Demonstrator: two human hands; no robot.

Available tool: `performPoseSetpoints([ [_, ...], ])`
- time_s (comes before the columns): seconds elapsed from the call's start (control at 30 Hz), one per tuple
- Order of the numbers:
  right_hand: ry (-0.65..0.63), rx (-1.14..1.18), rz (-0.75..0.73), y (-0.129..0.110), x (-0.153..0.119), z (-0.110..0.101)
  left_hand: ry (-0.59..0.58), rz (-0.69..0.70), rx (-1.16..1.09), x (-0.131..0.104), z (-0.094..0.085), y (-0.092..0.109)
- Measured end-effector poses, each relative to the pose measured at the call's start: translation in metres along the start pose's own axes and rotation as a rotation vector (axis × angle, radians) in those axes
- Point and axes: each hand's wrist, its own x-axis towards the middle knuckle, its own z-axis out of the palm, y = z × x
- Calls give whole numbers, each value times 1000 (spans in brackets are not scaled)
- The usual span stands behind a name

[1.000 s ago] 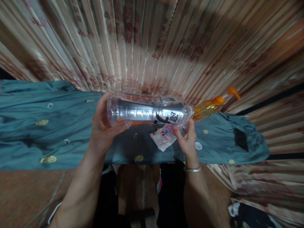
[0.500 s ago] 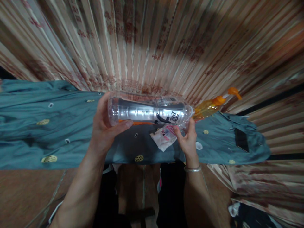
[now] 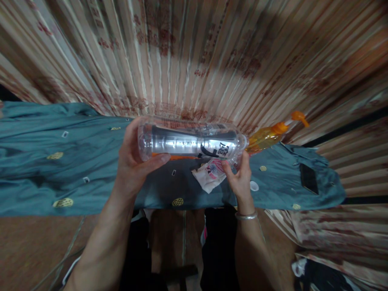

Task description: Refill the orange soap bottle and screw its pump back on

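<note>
A large clear plastic bottle [image 3: 182, 139] with a silver label and black characters lies sideways in the air between my hands. My left hand [image 3: 131, 155] grips it round the base, thumb along the near side. Close to the neck, my right hand [image 3: 239, 173] holds the other end between thumb and fingers. The bottle's mouth has no cap on it. Just beyond the mouth is an orange pump bottle [image 3: 263, 138] with yellow liquid. Below the neck, partly covered by the bottle and right thumb, is a white and pink packet [image 3: 209, 178].
A teal patterned cloth [image 3: 91, 161] covers the narrow table. A small white cap [image 3: 254, 186] lies right of my right hand, and a dark phone [image 3: 308, 178] is near the right end. A pleated floral curtain [image 3: 188, 60] hangs close behind.
</note>
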Motion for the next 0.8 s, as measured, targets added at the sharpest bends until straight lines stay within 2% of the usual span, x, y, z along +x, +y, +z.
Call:
performPoseSetpoints([
  [0.2, -12, 19, 20, 1, 0, 0, -23, 50, 14, 0, -2, -2],
  [0.47, -1, 10, 10, -1, 0, 0, -72, 11, 9, -1, -6, -2],
  [0.8, -18, 24, 21, -1, 0, -1, -32, -10, -5, -2, -3, -1],
])
